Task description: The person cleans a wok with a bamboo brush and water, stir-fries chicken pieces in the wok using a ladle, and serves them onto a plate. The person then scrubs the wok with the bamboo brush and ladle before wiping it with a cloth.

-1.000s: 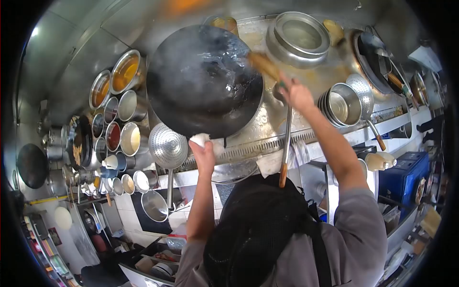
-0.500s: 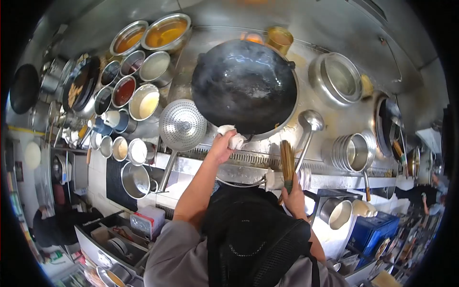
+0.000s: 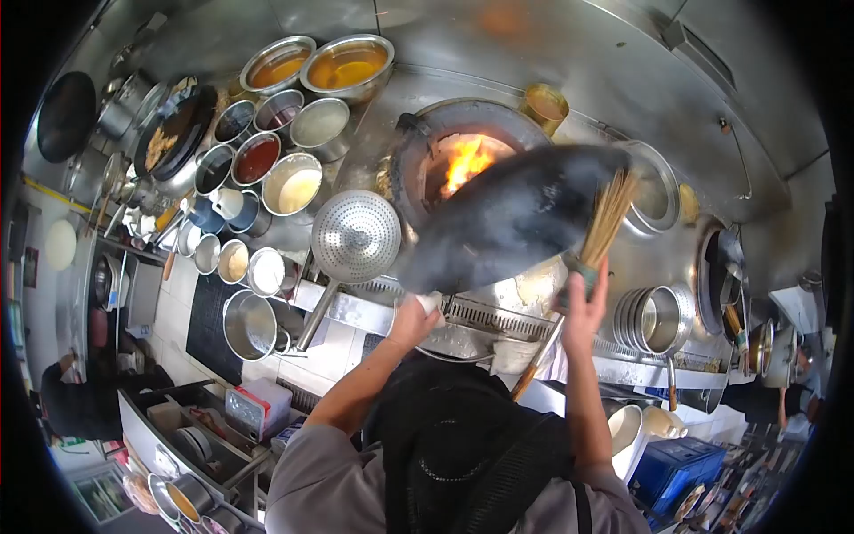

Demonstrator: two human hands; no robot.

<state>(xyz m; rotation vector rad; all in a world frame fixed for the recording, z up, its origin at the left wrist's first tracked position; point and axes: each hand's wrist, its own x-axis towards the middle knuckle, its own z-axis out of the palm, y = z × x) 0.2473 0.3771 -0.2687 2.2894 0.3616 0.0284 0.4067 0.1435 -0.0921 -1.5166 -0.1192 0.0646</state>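
Note:
My left hand is closed round a white cloth at the near rim of a big black wok. The wok is lifted and tilted, off to the right of the burner, and blurred by motion. Orange flames burn openly in the burner. In my right hand is a bamboo wok brush, gripped at its green-bound end, bristles pointing up at the wok's right side. Whether the bristles touch the wok I cannot tell. A ladle's wooden handle slants below my right hand.
A perforated strainer lies left of the burner, beside several metal pots of sauces. Two bowls of amber liquid stand behind them. On the right are a round metal pot and stacked pans. People work at both sides.
The wok has come up off the burner and tipped to the right, baring the flames. My right hand has raised the brush to the wok's right side. The view has shifted slightly.

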